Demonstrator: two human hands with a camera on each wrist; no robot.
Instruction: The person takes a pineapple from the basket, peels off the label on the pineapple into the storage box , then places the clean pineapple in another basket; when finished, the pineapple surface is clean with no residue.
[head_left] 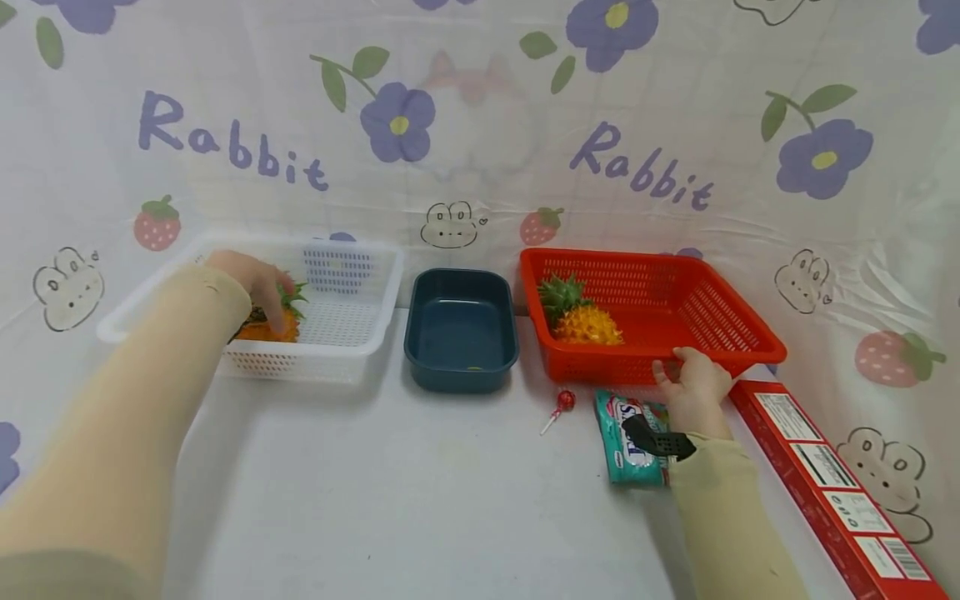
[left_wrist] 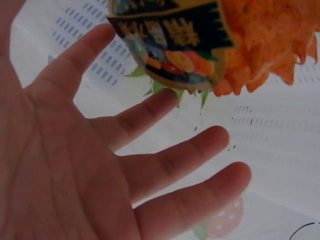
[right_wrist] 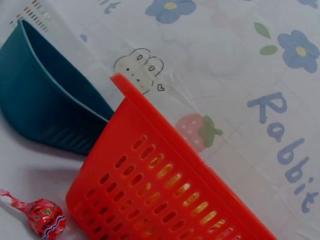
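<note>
My left hand (head_left: 255,279) is inside the white basket (head_left: 360,350), over a small orange pineapple (head_left: 266,332) with green leaves. In the left wrist view its fingers are straight and spread beside the pineapple (left_wrist: 270,40), which bears a black and gold label (left_wrist: 175,35); one fingertip meets the label's edge. My right hand (head_left: 697,387) holds the front rim of the red basket (head_left: 600,364), fingers over the rim and thumb outside. Another pineapple (head_left: 588,325) lies in that basket's left part. The right wrist view shows the red basket (right_wrist: 145,170), but not the hand.
Between the baskets stands a dark blue tub (head_left: 461,379). In front of the red basket lie a red lollipop (head_left: 566,401) and a teal snack packet (head_left: 630,467), partly under the right wrist. A long red box (head_left: 825,483) lies along the right side. Printed cloth (head_left: 480,125) hangs behind.
</note>
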